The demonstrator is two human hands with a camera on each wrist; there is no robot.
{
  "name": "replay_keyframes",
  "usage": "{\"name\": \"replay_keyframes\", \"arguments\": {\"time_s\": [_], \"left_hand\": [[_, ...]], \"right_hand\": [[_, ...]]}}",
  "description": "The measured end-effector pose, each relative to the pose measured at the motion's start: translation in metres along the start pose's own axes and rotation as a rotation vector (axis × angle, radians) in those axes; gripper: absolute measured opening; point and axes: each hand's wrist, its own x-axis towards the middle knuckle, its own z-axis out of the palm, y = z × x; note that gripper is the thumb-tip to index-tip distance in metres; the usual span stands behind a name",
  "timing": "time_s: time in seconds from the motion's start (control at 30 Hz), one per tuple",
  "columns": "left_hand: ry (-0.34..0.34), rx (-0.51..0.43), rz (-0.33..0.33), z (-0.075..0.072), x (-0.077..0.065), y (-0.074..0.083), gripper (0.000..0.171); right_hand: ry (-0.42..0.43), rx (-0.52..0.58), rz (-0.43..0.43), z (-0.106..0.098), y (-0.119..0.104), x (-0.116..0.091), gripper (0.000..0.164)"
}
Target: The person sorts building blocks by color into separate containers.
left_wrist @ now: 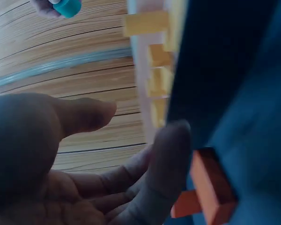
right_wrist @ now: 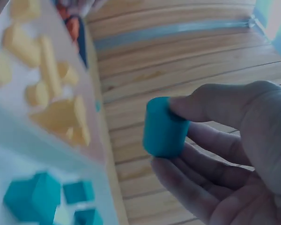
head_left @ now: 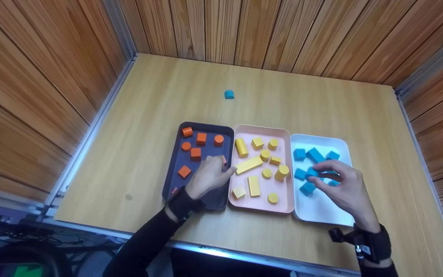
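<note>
My right hand [head_left: 342, 184] is over the white tray [head_left: 321, 211] and pinches a blue cylinder [right_wrist: 165, 129] between thumb and fingers. Several blue blocks [head_left: 315, 155] lie in that tray beneath it. Over the dark tray [head_left: 215, 202] hovers my left hand [head_left: 210, 177]. In the left wrist view its thumb and index finger stand apart, with nothing between them. Orange blocks [left_wrist: 213, 187] lie just past the index finger; whether it touches one I cannot tell. Other orange blocks [head_left: 195, 154] are spread over the dark tray.
Between the two trays sits a pink tray [head_left: 252, 206] with several yellow blocks [head_left: 254, 186] and cylinders. A small blue block with a rounded top [head_left: 229, 94] lies on the table [head_left: 160, 96] behind the trays. Wood-panelled walls [head_left: 221, 30] enclose the back and sides.
</note>
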Motion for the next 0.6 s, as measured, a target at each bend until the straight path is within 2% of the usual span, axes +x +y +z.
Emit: {"name": "replay_keyframes", "arguments": {"time_s": [0.07,0.13,0.37,0.43,0.6], "left_hand": [[-0.067,0.019,-0.070,0.003,0.004,-0.002,0.035],[-0.126,0.033,-0.110,0.005,0.007,-0.002,0.034],[-0.317,0.107,-0.195,0.010,0.019,0.006,0.026],[-0.357,0.153,-0.166,0.010,0.022,0.008,0.022],[-0.379,0.297,0.005,0.010,0.031,0.008,0.018]], "right_hand": [[-0.033,-0.079,0.032,-0.003,0.011,-0.004,0.026],[-0.078,-0.147,0.051,-0.004,0.021,-0.008,0.026],[-0.295,-0.265,0.141,-0.001,0.046,-0.022,0.021],[-0.322,-0.281,0.145,0.000,0.051,-0.024,0.019],[-0.345,-0.318,0.133,0.002,0.059,-0.027,0.017]]}}
